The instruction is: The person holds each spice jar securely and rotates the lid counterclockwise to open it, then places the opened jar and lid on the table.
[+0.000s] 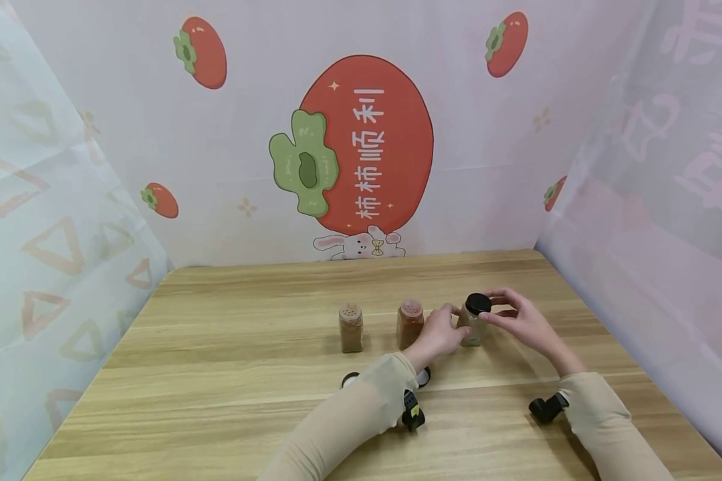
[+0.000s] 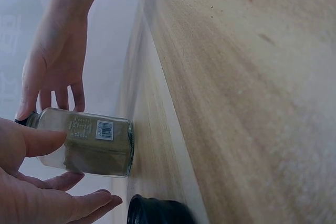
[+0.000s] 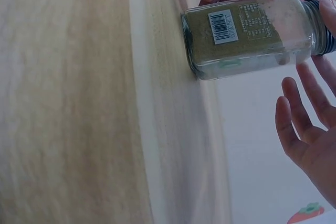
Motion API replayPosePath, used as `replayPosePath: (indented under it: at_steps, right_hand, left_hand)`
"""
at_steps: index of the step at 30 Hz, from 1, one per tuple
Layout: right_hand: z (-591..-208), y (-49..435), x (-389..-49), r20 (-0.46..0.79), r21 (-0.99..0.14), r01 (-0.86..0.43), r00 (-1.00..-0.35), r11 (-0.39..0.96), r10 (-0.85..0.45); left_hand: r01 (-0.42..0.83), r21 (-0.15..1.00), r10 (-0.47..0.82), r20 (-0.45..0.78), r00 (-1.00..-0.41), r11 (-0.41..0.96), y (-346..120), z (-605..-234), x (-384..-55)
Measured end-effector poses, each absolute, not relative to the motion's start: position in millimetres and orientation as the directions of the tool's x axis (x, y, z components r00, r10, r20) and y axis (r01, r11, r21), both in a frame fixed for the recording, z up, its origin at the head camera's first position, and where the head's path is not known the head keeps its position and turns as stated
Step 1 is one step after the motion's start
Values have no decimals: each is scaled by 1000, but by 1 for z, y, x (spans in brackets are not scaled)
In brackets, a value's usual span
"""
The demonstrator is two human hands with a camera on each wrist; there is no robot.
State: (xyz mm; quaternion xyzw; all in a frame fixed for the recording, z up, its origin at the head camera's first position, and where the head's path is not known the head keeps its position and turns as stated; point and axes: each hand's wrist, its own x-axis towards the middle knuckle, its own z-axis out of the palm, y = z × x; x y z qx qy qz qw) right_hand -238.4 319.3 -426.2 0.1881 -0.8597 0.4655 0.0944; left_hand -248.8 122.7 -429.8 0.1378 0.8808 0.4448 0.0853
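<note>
A square clear glass spice jar with a black screw cap stands upright at the right of the table. My left hand holds its body from the left, thumb across the near side. From the right, my right hand pinches the cap between thumb and fingers, its other fingers spread apart in the right wrist view. Both wrist views show brownish-green powder in the jar, filling its lower part, and a barcode label on the glass.
Two uncapped spice jars with perforated tops stand left of my hands: a brown one and a redder one, partly behind my left hand. Two black caps lie nearer me, a left cap and a right cap, both partly covered by my left arm.
</note>
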Motion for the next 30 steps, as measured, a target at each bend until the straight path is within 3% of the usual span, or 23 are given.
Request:
replayPosePath:
  at_steps: [10,30]
  right_hand:
    - [-425,327,-243,369,-716,-494,-867,493,-334]
    - [-418,331,-241,242,-770,-430,-880,471,-408]
  left_hand:
    - [162,823,325,-29,-945,545,122,-430,-249]
    - [171,819,325,-20,-945,547,121,-428,-248]
